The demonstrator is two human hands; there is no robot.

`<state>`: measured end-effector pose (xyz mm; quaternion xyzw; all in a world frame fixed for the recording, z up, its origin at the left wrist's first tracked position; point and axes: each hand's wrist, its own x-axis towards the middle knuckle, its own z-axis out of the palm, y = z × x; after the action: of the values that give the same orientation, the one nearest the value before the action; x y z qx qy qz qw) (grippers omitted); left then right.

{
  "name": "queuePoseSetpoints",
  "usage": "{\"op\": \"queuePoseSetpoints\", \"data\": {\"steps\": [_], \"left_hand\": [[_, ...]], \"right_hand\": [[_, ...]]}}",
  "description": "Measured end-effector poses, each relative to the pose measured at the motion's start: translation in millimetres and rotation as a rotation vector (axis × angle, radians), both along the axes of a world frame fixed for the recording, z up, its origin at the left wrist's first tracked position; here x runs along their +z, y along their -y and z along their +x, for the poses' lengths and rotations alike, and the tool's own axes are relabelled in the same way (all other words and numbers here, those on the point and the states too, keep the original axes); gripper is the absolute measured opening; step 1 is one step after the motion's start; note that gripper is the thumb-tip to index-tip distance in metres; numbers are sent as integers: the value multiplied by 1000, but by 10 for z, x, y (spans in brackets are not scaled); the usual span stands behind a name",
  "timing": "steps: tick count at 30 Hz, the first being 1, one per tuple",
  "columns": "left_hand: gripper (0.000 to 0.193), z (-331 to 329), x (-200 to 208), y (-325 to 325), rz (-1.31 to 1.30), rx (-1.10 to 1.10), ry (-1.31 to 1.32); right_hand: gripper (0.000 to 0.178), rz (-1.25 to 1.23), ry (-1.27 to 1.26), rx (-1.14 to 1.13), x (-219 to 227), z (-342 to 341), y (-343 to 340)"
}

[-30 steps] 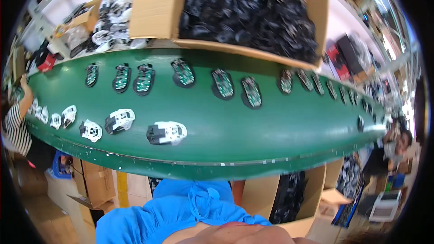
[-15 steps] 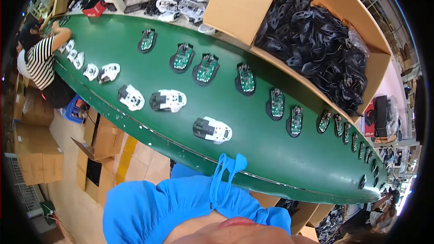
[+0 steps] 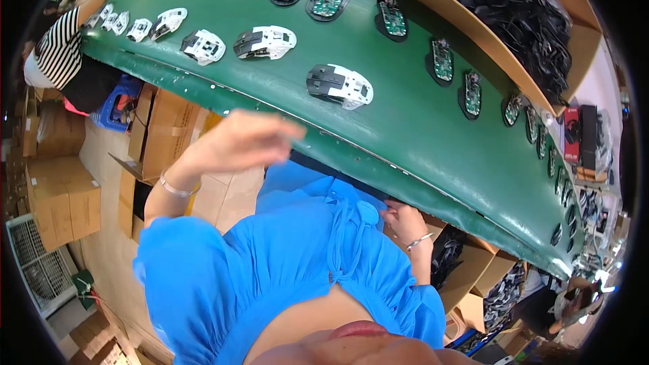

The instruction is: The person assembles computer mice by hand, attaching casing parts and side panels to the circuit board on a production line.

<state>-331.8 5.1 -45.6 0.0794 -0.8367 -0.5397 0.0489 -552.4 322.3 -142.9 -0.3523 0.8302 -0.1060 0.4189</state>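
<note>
At the left, a co-worker in a striped shirt (image 3: 61, 53) stands at the green bench (image 3: 419, 125), with a blue plastic crate (image 3: 116, 109) on the floor near that person. A row of white-and-black mouse shells (image 3: 203, 47) runs from the left end toward the middle of the bench, spaced apart. The left grip (image 3: 240, 142) is raised at the bench's near edge; it is blurred, with fingers stretched forward and nothing visible in it, and I cannot tell how far open it is. The nearest mouse shell (image 3: 340, 86) lies on the bench top farther off and to the right of this grip, clearly apart from it, black end to the left. The right grip (image 3: 403, 222) is low on the near side, against the blue dress (image 3: 304, 230), its fingers bent and partly hidden; whether it pinches the cloth I cannot tell. That same shell lies far and left of it, untouched. Circuit boards on black bases (image 3: 441, 61) line the far side and continue right, past a cardboard box (image 3: 587, 54) of black plastic parts (image 3: 503, 13).
</note>
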Motion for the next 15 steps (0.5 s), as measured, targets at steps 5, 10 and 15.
{"op": "queuePoseSetpoints", "data": {"steps": [5, 10, 15], "left_hand": [[70, -956, -32, 294, -763, -26, -130], [70, -1305, -587, 423, -832, -211, 30], [62, -1634, -526, 289, -804, -36, -15]], "right_hand": [[39, -149, -32, 147, 738, 96, 81], [42, -287, 3, 146, 972, -70, -10], [33, -446, 14, 192, 1164, -496, 484]]}}
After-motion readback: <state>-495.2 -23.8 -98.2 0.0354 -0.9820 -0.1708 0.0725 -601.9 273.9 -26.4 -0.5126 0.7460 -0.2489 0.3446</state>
